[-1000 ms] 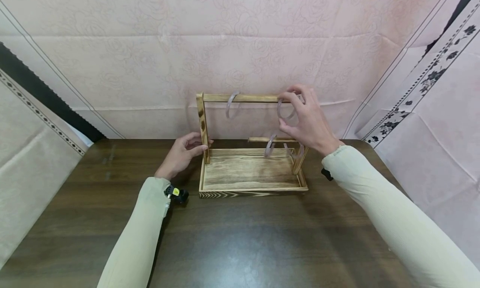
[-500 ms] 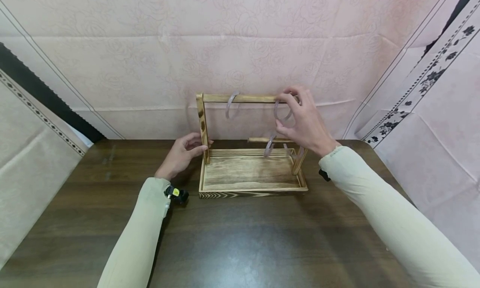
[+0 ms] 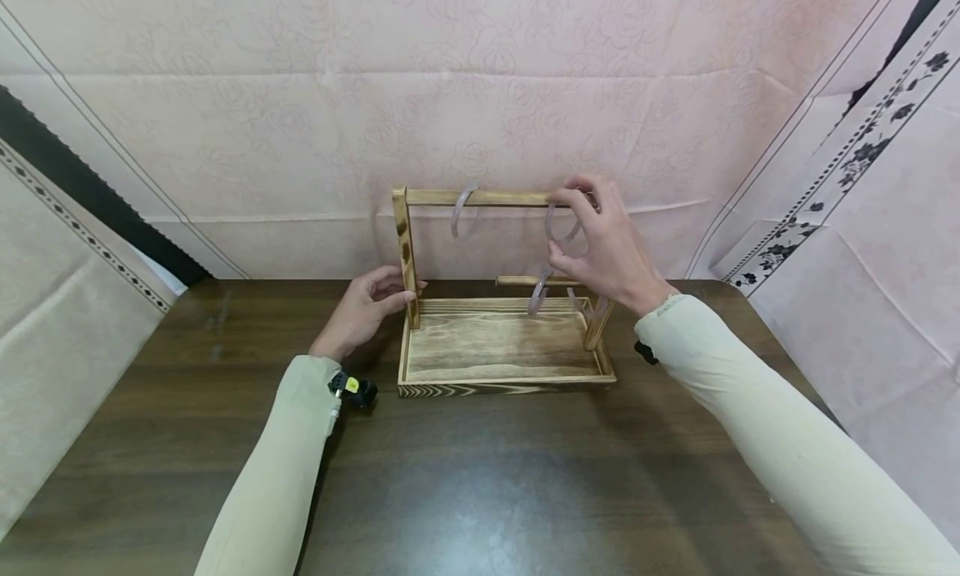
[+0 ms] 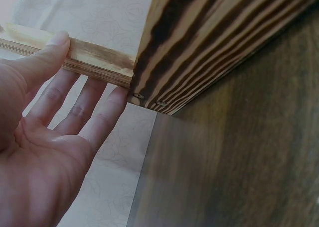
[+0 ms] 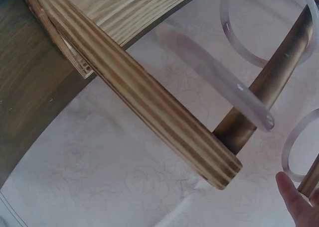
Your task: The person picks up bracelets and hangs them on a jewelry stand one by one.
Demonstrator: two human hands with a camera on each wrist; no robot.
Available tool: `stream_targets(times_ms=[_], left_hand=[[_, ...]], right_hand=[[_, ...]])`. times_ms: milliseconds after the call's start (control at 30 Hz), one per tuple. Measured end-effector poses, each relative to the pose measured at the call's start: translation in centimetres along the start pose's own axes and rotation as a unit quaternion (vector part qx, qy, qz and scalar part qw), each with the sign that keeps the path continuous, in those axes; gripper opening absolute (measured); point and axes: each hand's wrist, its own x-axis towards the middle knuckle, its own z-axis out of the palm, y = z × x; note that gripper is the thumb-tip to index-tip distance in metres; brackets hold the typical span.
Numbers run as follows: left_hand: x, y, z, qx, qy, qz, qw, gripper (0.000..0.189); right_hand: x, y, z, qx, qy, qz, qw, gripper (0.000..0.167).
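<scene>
A wooden bangle stand with a tray base (image 3: 487,384) stands on the table. My left hand (image 3: 367,309) grips its left post (image 3: 406,255), thumb in front and fingers behind, as the left wrist view also shows. At the right part of the top bar (image 3: 517,197), my right hand (image 3: 611,247) pinches a translucent pale lilac bangle (image 3: 550,223) between thumb and fingers. Another bangle (image 3: 457,215) hangs farther left on that bar. Two more are on the short lower bar (image 3: 517,280), one bangle (image 3: 537,297) near its middle and one tilted bangle (image 5: 214,77) by the post.
The right post (image 5: 134,92) rises close to my right wrist. A pale floral cloth (image 3: 322,126) hangs right behind the stand, with more cloth at both sides. Dark brown tabletop (image 3: 480,476) stretches in front of the tray.
My right hand has moved slightly left along the top bar, bringing the pinched bangle with it. The left hand, the stand and the other bangles have kept their places.
</scene>
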Motion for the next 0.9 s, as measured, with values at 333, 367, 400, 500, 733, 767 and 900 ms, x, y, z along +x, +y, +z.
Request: stream_targets(times_ms=[333,367,400,500,733,767,900], left_hand=[[-0.1,0.0,0.1,0.004,0.000,-0.004,1.0000,0.041],[-0.1,0.1,0.1,-0.001,-0.001,-0.003,1.0000,0.041],[0.0,0.1,0.1,-0.005,-0.001,-0.001,1.0000,0.041],[0.0,0.1,0.1,-0.021,-0.003,0.003,0.9998,0.041],[0.0,0.1,0.1,-0.024,-0.004,0.006,0.9997,0.040],[0.0,0.1,0.1,-0.024,-0.004,0.006,0.9997,0.040],[0.1,0.0,0.1,-0.024,-0.003,0.005,0.9997,0.039]], right_hand=[[0.2,-0.4,0.2,-0.005,-0.008,0.004,0.9999,0.054],[0.2,-0.5,0.2,-0.006,-0.010,0.006,0.9999,0.054],[0.3,-0.5,0.2,-0.006,-0.012,0.007,0.9999,0.054],[0.4,-0.7,0.2,-0.008,-0.017,0.009,0.9998,0.055],[0.6,-1.0,0.4,-0.002,-0.021,0.009,0.9997,0.054],[0.6,-1.1,0.5,0.000,-0.021,0.009,0.9997,0.054],[0.7,-1.2,0.7,0.002,-0.018,0.008,0.9998,0.053]])
